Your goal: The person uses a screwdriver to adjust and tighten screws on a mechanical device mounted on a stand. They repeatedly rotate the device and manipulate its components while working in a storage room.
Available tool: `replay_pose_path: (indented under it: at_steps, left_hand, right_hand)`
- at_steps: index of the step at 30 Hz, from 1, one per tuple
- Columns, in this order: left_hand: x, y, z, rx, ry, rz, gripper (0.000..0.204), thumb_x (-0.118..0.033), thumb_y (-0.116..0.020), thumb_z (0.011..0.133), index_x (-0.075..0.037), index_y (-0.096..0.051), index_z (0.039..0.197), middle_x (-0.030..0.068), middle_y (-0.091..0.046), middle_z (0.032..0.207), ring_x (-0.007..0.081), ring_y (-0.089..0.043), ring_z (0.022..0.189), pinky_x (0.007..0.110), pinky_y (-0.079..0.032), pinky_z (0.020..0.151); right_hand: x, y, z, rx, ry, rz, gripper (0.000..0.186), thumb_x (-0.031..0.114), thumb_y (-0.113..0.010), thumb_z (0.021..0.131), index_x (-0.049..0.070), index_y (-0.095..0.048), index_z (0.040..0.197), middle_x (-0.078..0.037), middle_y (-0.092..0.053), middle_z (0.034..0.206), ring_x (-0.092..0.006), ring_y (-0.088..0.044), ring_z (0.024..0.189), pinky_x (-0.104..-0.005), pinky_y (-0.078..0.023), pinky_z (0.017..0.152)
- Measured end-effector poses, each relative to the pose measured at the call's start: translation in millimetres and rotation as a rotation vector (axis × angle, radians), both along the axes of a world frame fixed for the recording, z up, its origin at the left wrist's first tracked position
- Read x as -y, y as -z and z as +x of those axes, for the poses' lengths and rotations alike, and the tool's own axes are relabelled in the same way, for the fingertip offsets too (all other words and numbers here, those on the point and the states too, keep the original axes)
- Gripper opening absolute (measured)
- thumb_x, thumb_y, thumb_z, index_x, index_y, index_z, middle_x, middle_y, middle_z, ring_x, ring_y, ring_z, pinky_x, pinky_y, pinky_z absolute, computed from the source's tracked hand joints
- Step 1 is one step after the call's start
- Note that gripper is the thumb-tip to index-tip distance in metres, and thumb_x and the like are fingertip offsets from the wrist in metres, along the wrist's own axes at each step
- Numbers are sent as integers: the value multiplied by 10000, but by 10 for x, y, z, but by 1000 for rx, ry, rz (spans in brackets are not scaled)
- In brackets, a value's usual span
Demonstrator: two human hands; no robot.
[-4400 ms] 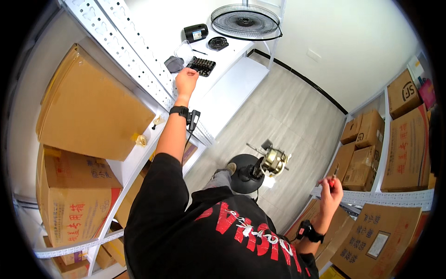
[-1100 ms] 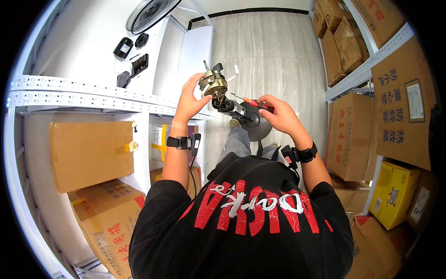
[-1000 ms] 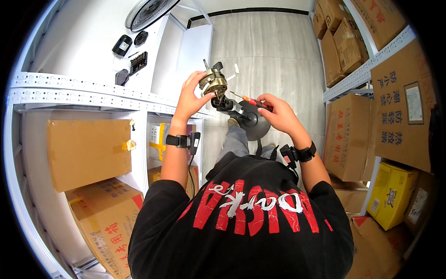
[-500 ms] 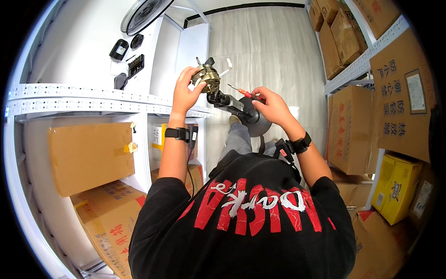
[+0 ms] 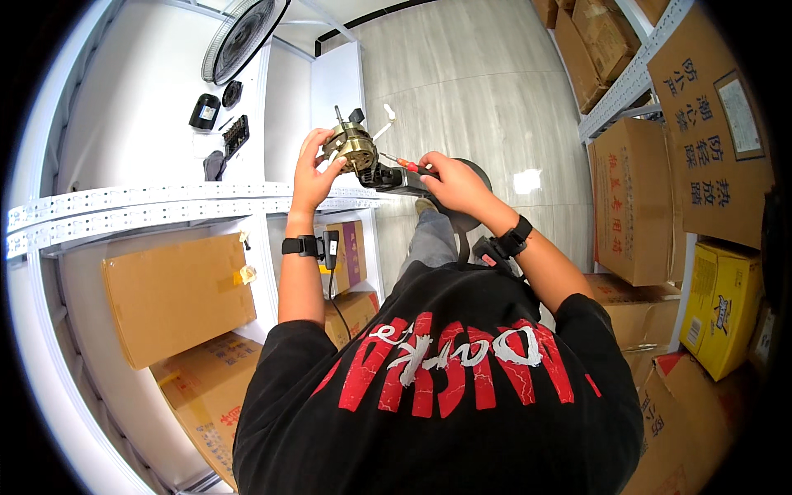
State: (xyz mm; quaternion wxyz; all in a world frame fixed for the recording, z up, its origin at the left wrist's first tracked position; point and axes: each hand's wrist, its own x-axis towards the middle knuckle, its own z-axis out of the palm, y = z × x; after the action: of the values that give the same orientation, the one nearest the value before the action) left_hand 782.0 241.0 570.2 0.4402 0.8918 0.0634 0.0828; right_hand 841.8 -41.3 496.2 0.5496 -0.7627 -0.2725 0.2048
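A brass-coloured fan motor (image 5: 356, 150), with a white strip sticking out, sits atop a black stand (image 5: 400, 183). My left hand (image 5: 318, 169) is closed around the motor's left side, thumb at the front. My right hand (image 5: 450, 186) grips a screwdriver (image 5: 408, 164) with a red and black handle. Its metal tip points left at the motor's right side; whether it touches is unclear. The stand's round base (image 5: 477, 172) is on the floor, partly hidden by my right hand.
A white shelf (image 5: 148, 99) at upper left holds a black fan grille (image 5: 239, 45), a black cylindrical housing (image 5: 204, 114), a bit set (image 5: 236, 136) and a grey cloth (image 5: 214, 165). Cardboard boxes (image 5: 627, 198) fill shelves on both sides, with a yellow box (image 5: 718, 305) at right.
Since 4.4 seconds ago, my left hand has left the bit set and taken hold of the motor. Most recently, the screwdriver tip has moved left, closer to the motor.
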Motion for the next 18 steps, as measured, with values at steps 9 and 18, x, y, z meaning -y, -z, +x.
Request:
replay_pose_path:
  at_steps: [9,18]
  left_hand:
    - [117,99,-12,62,-78,72,520,-81,-745,799,-86,-548,1280,85,-449,1322,216,-493,1156,351,-509,890]
    - [112,76,-16,14,-93,73,540,-76,-713,835,-72,-516,1338,58,-457,1351,192,-476,1172,298,-519,885]
  right_hand:
    - [-146,3,18,44,20,24,242,159,-592,887,28,-545,1085,-211,-661,900,-416,-629,868,-504,-483,739]
    - [-153,-77,70,-50,-2,-57,228,146,-578,889,18,-548,1075,-218,-660,907,-428,-624,864,-515,-482,743]
